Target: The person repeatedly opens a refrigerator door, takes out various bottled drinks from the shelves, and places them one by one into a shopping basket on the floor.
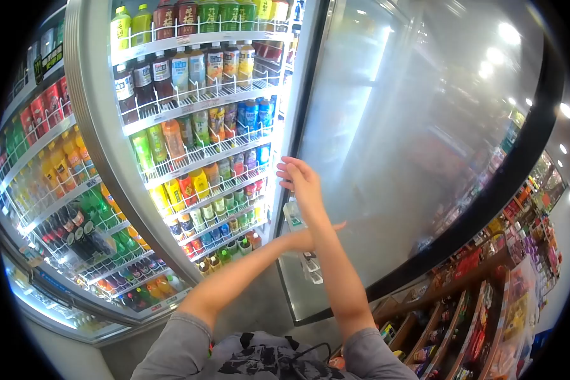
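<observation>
I see the fogged glass door [386, 171] swung open beside the lit drink shelves [199, 100]. My right hand [302, 182] is raised near its edge, fingers loosely spread; my left hand [337, 227] is mostly hidden behind my right forearm, its grip impossible to tell.

2 bare hands [303, 185], 1 open glass door [380, 158]. Top shelf [202, 38] front incl. 2 light-green bottles [120, 28], 2 dark-red bottles [187, 19], 3 green bottles [228, 17]; second shelf [199, 105] front, 8 bottles [215, 63].
</observation>
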Demonstrator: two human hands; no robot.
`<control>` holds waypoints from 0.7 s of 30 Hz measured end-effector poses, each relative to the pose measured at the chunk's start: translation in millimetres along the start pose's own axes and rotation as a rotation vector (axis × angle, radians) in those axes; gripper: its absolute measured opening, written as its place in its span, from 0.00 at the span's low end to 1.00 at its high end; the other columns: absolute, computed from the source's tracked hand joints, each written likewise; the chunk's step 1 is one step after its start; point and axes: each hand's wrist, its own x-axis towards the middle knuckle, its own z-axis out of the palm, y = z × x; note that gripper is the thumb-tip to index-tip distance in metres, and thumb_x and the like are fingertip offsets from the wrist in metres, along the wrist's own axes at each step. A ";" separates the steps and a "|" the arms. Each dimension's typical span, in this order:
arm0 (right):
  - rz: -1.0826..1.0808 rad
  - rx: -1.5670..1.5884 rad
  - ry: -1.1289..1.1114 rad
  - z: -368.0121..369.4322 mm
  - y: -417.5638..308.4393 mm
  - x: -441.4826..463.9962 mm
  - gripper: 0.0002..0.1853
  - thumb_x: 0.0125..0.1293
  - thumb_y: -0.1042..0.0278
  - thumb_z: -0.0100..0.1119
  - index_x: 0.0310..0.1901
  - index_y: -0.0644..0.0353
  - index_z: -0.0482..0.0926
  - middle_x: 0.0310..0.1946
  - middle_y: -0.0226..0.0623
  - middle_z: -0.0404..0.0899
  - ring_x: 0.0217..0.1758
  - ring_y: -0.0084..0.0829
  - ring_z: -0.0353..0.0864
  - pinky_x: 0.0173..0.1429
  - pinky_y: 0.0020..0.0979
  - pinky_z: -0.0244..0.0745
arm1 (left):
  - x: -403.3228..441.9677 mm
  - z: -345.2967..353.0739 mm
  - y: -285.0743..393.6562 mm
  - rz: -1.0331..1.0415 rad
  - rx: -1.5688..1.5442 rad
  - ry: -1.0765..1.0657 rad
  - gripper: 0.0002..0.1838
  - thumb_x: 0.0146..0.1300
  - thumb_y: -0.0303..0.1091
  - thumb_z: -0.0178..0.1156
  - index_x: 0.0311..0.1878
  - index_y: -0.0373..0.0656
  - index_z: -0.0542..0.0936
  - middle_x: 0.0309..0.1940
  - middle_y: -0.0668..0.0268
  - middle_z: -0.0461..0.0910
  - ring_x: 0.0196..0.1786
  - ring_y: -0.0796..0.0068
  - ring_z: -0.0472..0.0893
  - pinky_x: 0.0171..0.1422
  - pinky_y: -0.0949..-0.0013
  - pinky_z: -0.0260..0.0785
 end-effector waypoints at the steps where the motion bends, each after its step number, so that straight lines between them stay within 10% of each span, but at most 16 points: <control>1: 0.009 0.019 -0.003 0.1 2.1 7.2 0.18 0.74 0.62 0.52 0.58 0.64 0.76 0.50 0.41 0.82 0.52 0.31 0.81 0.54 0.31 0.77 | -1.0 -0.6 -1.7 -0.002 0.005 0.007 0.41 0.70 0.36 0.57 0.80 0.53 0.47 0.76 0.56 0.57 0.76 0.65 0.60 0.77 0.62 0.53; 13: 0.076 -0.155 -0.041 35.8 81.0 110.1 0.17 0.72 0.64 0.51 0.58 0.62 0.78 0.49 0.40 0.83 0.49 0.31 0.83 0.51 0.30 0.77 | -6.1 -40.8 -65.2 0.248 -0.026 -0.047 0.37 0.72 0.40 0.54 0.79 0.45 0.49 0.79 0.60 0.47 0.79 0.65 0.51 0.81 0.60 0.46; 18: 0.097 -0.251 0.103 21.8 110.7 168.4 0.17 0.70 0.64 0.52 0.55 0.61 0.80 0.44 0.37 0.85 0.43 0.27 0.83 0.45 0.28 0.77 | -2.3 -107.7 -143.8 0.061 0.005 0.049 0.31 0.73 0.40 0.53 0.75 0.40 0.60 0.71 0.56 0.66 0.72 0.65 0.65 0.76 0.61 0.56; 21: 0.108 -0.266 0.182 2.5 134.2 207.7 0.17 0.68 0.63 0.56 0.53 0.60 0.81 0.40 0.36 0.85 0.41 0.25 0.83 0.42 0.26 0.76 | -19.1 -179.0 -159.2 -0.218 -0.199 0.247 0.25 0.71 0.38 0.53 0.70 0.46 0.70 0.56 0.58 0.79 0.52 0.71 0.78 0.58 0.64 0.71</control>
